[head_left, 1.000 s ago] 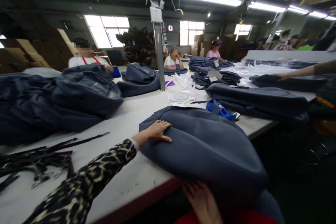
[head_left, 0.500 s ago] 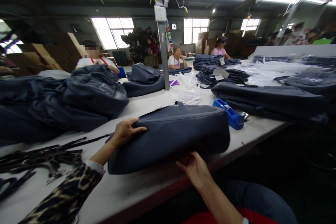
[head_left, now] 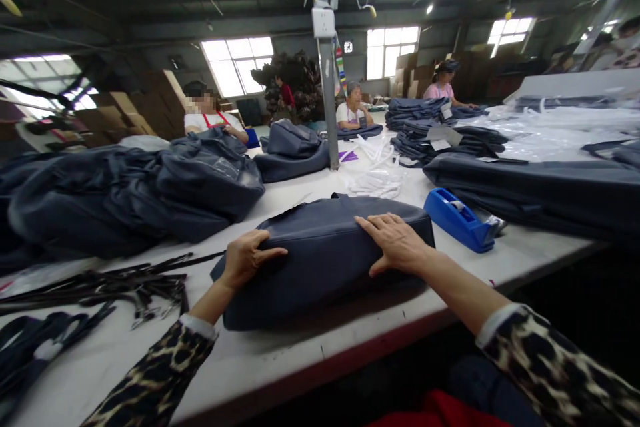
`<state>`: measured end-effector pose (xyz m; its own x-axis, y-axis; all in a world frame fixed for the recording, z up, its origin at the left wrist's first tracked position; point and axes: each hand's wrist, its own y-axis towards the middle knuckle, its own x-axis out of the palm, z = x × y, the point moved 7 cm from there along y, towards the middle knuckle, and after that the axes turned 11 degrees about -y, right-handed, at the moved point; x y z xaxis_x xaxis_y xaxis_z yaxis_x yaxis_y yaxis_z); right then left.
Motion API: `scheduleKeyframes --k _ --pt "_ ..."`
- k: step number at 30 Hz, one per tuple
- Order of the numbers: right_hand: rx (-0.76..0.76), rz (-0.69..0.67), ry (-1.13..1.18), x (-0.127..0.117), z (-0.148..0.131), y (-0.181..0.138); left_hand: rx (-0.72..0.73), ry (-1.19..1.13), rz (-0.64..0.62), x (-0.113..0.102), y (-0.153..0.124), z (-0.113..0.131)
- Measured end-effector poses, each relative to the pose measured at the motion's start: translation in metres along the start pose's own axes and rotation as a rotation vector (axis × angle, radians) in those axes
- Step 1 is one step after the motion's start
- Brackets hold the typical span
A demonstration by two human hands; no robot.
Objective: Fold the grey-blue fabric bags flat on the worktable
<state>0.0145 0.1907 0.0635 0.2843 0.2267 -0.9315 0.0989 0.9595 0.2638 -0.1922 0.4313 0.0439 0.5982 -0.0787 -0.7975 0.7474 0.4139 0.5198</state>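
Note:
A dark blue fabric bag (head_left: 320, 260) lies on the white work table (head_left: 280, 353) right in front of me. My left hand (head_left: 245, 259) grips the bag's left end, fingers curled over its top edge. On the bag's upper right part rests my right hand (head_left: 397, 243), palm down with fingers stretched out. Both sleeves are leopard print.
A blue tape dispenser (head_left: 457, 219) sits just right of the bag. Piles of dark blue bags (head_left: 130, 197) fill the left; flat stacks (head_left: 540, 187) lie at the right. Black straps (head_left: 100, 287) lie at the near left. A pole (head_left: 329, 80) rises mid-table. Several seated people work at the far side.
The bag has been pulled fully onto the table and laid flatter. My right hand has come up from under the table edge onto the bag's top. My left hand keeps its hold.

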Motion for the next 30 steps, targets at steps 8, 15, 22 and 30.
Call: scheduleKeyframes --k 8,15,22,30 --pt "-0.100 -0.101 -0.059 0.021 0.000 0.024 0.341 -0.368 -0.219 0.033 -0.063 0.136" --pt "-0.221 -0.089 -0.063 0.022 -0.016 0.021 -0.159 -0.752 -0.458 0.142 -0.054 0.088" --pt "-0.296 0.143 -0.096 0.021 -0.025 -0.001 -0.135 -0.789 -0.364 0.141 -0.064 0.074" --pt "-0.342 0.402 -0.021 0.017 -0.002 -0.034 -0.009 -0.154 0.209 0.033 -0.090 0.043"
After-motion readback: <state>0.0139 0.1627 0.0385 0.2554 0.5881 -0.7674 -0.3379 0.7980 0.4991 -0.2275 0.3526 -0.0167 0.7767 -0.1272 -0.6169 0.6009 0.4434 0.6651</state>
